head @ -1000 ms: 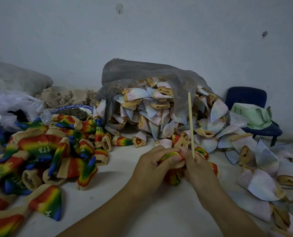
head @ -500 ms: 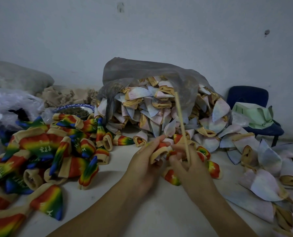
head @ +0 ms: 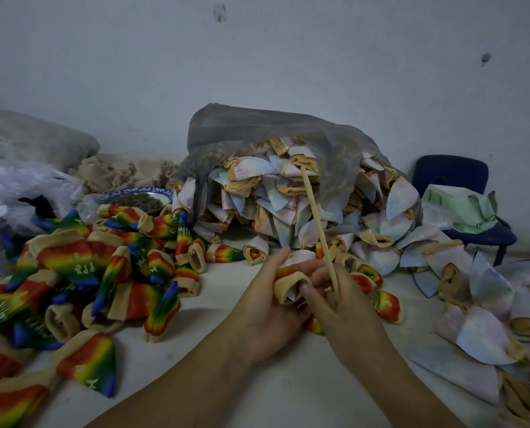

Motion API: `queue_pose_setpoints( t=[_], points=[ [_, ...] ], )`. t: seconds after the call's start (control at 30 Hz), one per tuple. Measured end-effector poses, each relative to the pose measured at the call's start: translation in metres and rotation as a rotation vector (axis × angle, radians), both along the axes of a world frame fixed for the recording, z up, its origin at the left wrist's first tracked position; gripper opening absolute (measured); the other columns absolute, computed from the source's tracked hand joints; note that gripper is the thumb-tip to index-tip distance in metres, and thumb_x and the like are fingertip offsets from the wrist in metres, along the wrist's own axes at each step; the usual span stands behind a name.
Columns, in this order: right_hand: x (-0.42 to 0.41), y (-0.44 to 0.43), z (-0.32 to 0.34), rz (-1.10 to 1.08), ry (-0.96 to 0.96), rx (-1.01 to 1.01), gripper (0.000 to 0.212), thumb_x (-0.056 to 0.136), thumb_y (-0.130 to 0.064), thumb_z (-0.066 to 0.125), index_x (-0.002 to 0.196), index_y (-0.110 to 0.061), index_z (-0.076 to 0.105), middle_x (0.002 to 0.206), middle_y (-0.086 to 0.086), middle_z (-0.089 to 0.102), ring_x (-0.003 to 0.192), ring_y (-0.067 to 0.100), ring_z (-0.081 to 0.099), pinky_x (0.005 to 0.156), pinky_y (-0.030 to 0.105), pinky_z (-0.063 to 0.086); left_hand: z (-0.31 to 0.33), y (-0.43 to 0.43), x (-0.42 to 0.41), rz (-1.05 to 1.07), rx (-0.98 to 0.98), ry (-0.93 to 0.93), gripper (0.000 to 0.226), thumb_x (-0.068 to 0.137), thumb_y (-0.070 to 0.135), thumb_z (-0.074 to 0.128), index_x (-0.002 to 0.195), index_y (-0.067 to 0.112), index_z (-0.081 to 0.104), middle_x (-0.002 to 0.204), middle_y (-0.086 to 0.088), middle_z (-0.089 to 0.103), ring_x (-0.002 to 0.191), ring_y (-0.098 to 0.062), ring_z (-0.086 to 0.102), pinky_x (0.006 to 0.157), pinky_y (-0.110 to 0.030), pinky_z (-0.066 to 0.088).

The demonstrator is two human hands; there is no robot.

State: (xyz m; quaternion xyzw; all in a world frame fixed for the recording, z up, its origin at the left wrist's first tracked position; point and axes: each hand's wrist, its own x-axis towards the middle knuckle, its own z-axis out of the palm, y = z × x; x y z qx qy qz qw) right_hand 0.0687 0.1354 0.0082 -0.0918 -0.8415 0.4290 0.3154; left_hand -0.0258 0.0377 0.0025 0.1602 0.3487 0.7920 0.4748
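The stick [head: 317, 230] has tipped from upright to a lean towards the bag [head: 257, 128]; the sock [head: 288, 282] now shows its beige cuff gaping, held just above the table [head: 257, 393]. The left hand [head: 266, 313] curls round the sock; the right hand [head: 350, 313] grips the stick, one finger hooked in the cuff; turning it out seems about to begin

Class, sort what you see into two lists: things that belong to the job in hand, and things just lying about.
Job in hand: left hand, right hand, held sock, wooden stick, sack of pale socks, rainbow sock pile.
Lying about: bowl, blue chair, green cloth on it, clear plastic bag.
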Motion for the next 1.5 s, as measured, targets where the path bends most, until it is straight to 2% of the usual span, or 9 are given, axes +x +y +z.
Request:
queue_pose_setpoints(
  t=[0.13, 0.23, 0.43, 0.53, 0.7, 0.87, 1.03, 1.27, 1.5],
  points=[
    [0.001, -0.001, 0.000, 0.003, -0.044, -0.050, 0.017, 0.088, -0.030, 0.063, 0.079, -0.025, 0.050, 0.071, -0.007, 0.058, 0.065, 0.004, 0.056, 0.053, 0.017, 0.044, -0.003, 0.003, 0.003, 0.031, -0.041, 0.059, 0.046, 0.091, 0.050, 0.057, 0.088, 0.008, 0.075, 0.092, -0.011, 0.072, 0.091, -0.020, 0.071, 0.090, -0.033, 0.054],
    [0.001, -0.005, 0.001, 0.060, -0.068, -0.065, 0.015, 0.089, -0.028, 0.063, 0.082, -0.024, 0.051, 0.077, -0.001, 0.060, 0.073, 0.014, 0.060, 0.067, 0.035, 0.052, -0.002, 0.004, 0.002, 0.091, -0.027, 0.005, 0.055, 0.089, 0.056, 0.055, 0.071, 0.008, 0.075, 0.077, -0.012, 0.072, 0.075, -0.021, 0.072, 0.068, -0.030, 0.058],
    [0.004, -0.006, 0.002, 0.107, -0.034, -0.052, 0.013, 0.092, -0.031, 0.057, 0.082, -0.027, 0.050, 0.073, -0.011, 0.058, 0.059, 0.005, 0.053, 0.052, 0.017, 0.043, -0.004, 0.006, -0.004, 0.139, 0.003, -0.132, 0.062, 0.071, 0.066, 0.061, 0.064, 0.005, 0.065, 0.079, -0.014, 0.069, 0.080, -0.028, 0.073, 0.073, -0.040, 0.059],
    [0.003, -0.003, 0.001, 0.029, -0.019, -0.057, 0.014, 0.092, -0.032, 0.057, 0.082, -0.024, 0.050, 0.074, -0.013, 0.059, 0.061, 0.002, 0.057, 0.052, 0.015, 0.045, -0.002, 0.003, -0.004, -0.015, 0.017, -0.114, 0.064, 0.084, 0.062, 0.055, 0.086, 0.002, 0.079, 0.107, -0.017, 0.073, 0.103, -0.025, 0.071, 0.086, -0.038, 0.058],
    [0.002, 0.003, -0.001, -0.078, 0.005, -0.028, 0.015, 0.092, -0.025, 0.057, 0.081, -0.023, 0.047, 0.073, -0.015, 0.060, 0.060, 0.000, 0.058, 0.049, 0.011, 0.042, -0.004, 0.003, 0.001, -0.087, 0.008, 0.015, 0.058, 0.091, 0.044, 0.061, 0.134, 0.005, 0.059, 0.130, -0.016, 0.063, 0.118, -0.023, 0.062, 0.120, -0.040, 0.027],
    [0.001, 0.004, 0.002, -0.074, -0.025, -0.008, 0.019, 0.089, -0.046, 0.054, 0.081, -0.031, 0.048, 0.074, -0.024, 0.059, 0.063, -0.004, 0.057, 0.052, 0.010, 0.041, -0.004, 0.002, -0.003, -0.009, 0.010, -0.005, 0.050, 0.095, 0.042, 0.057, 0.125, 0.003, 0.065, 0.128, -0.019, 0.064, 0.119, -0.027, 0.063, 0.102, -0.037, 0.051],
    [0.012, 0.016, 0.001, -0.023, -0.103, 0.075, 0.039, 0.087, -0.063, 0.026, 0.076, -0.035, 0.051, 0.071, -0.013, 0.058, 0.061, 0.003, 0.053, 0.057, 0.027, 0.042, -0.006, -0.013, -0.036, 0.252, 0.112, -0.243, 0.041, 0.084, 0.030, 0.069, 0.110, -0.003, 0.068, 0.111, -0.021, 0.071, 0.087, -0.023, 0.073, 0.068, -0.030, 0.061],
    [0.013, 0.024, -0.003, 0.008, -0.334, 0.500, 0.028, 0.096, -0.046, 0.040, 0.085, -0.031, 0.061, 0.062, -0.011, 0.051, 0.063, 0.004, 0.049, 0.052, 0.020, 0.031, -0.014, -0.020, -0.059, 0.466, 0.178, -0.348, 0.029, 0.091, 0.028, 0.062, 0.094, 0.001, 0.073, 0.092, -0.019, 0.073, 0.073, -0.025, 0.072, 0.063, -0.033, 0.059],
    [0.015, 0.023, -0.001, -0.041, -0.331, 0.476, 0.027, 0.095, -0.047, 0.045, 0.085, -0.031, 0.065, 0.065, -0.010, 0.055, 0.066, 0.006, 0.051, 0.053, 0.023, 0.034, -0.010, -0.021, -0.059, 0.512, 0.228, -0.426, 0.034, 0.095, 0.034, 0.060, 0.092, 0.001, 0.069, 0.082, -0.015, 0.070, 0.070, -0.022, 0.070, 0.062, -0.032, 0.058]
  ],
)
